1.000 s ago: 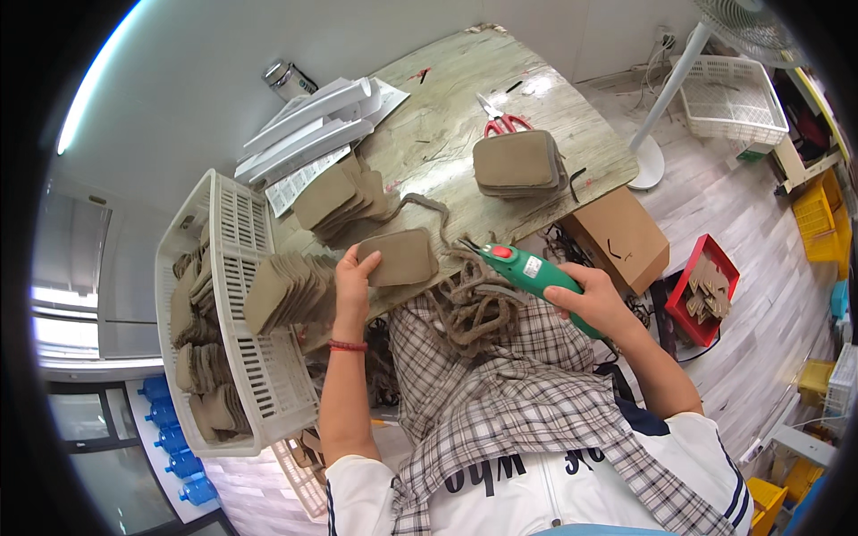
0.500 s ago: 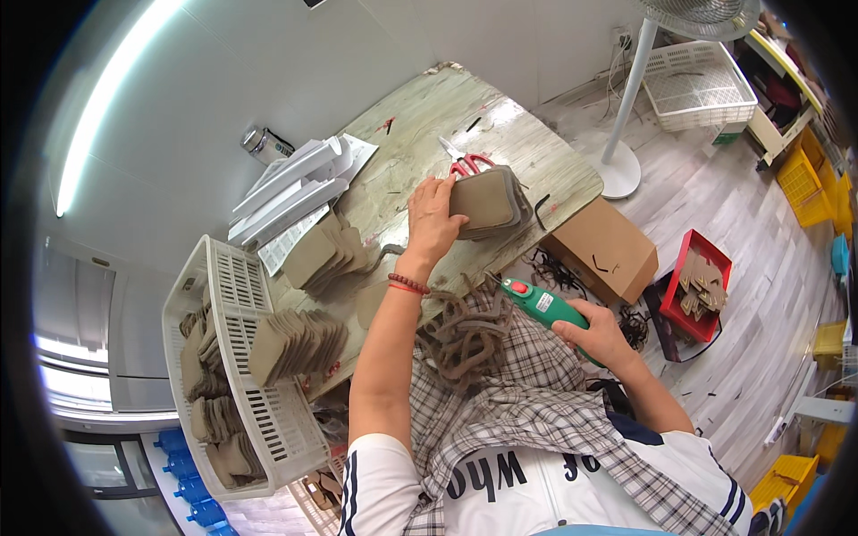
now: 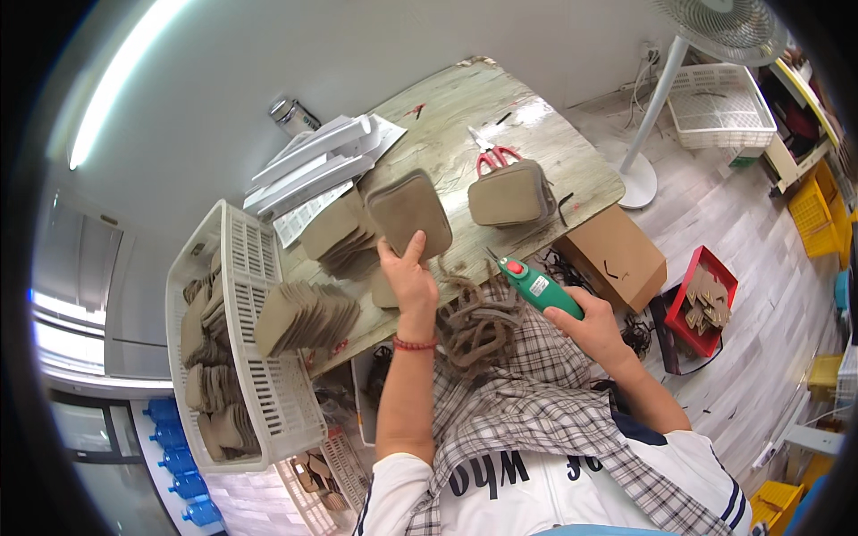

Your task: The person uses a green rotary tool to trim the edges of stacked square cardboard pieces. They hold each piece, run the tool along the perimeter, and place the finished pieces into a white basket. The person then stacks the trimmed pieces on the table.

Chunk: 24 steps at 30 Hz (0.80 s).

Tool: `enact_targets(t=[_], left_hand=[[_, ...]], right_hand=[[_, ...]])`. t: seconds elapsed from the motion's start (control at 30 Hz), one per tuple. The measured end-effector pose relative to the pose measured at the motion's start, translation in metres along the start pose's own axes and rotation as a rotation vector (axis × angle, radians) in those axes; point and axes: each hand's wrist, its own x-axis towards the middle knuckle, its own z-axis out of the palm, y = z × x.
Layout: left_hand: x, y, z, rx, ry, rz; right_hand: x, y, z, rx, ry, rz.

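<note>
LEFT HAND [image 3: 411, 279]: grasps pad [image 3: 407, 210] at near edge, thumb on top | RIGHT HAND [image 3: 592, 322]: grips green tool [image 3: 542, 286], tip aimed far-left | PAD POSITION: over table [image 3: 572, 147], left of tool tip, apart from it | LONG AXIS: runs away from body, far end leaning left | NEARER HAND: left, in contact; right well apart

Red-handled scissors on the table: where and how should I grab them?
Probably by the red handles, from above, reaching over the stack of brown pieces. The scissors' blades point away from you, so the handles face your side; the stack hides their near ends, and I can't tell whether it rests on them.
</note>
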Motion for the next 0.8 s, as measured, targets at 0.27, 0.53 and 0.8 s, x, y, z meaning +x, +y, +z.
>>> enact_targets(t=[0.27,0.53,0.8], left_hand=[[-0.040,-0.005,-0.010,-0.293,0.095,-0.055],[-0.048,-0.006,-0.009,-0.293,0.079,-0.064],[-0.062,-0.012,-0.005,-0.252,0.035,-0.103]], right_hand=[[0.002,-0.022,0.030,0.029,-0.047,0.003],[0.004,-0.022,0.035,0.036,-0.041,-0.067],[0.005,-0.033,0.033,0.064,-0.029,-0.032]])
